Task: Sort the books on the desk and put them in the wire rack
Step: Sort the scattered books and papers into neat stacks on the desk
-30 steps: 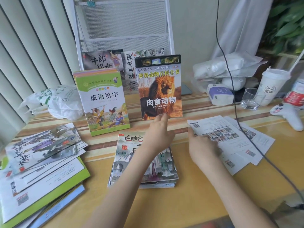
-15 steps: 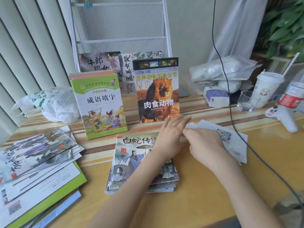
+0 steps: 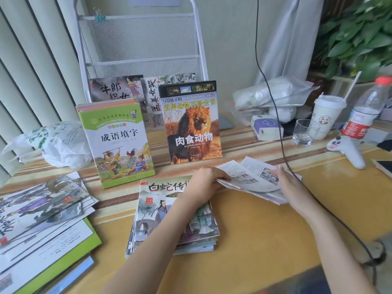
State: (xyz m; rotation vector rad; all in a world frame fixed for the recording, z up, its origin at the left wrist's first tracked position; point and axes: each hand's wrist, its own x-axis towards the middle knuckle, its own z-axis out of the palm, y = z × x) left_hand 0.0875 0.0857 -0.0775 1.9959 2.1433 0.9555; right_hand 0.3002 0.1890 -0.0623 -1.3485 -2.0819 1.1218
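Both hands grip a thin booklet (image 3: pixel 252 179) on the desk (image 3: pixel 265 230): left hand (image 3: pixel 206 180) at its near-left edge, right hand (image 3: pixel 285 180) opposite (pages bowed upward). Behind stands a lion book (image 3: pixel 192 122), upright.

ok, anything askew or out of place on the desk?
Yes. The left pile of books is fanned out crookedly, and the thin booklets gripped by both hands bow upward. Nothing is spilled.

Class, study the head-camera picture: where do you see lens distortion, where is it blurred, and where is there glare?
Head view: wide-angle bending curves the blinds at the left edge; the right hand and the thin booklets it holds are motion-smeared; the plant looks soft; a pale sheen lies on the desk at right; the lion book reads sharp.
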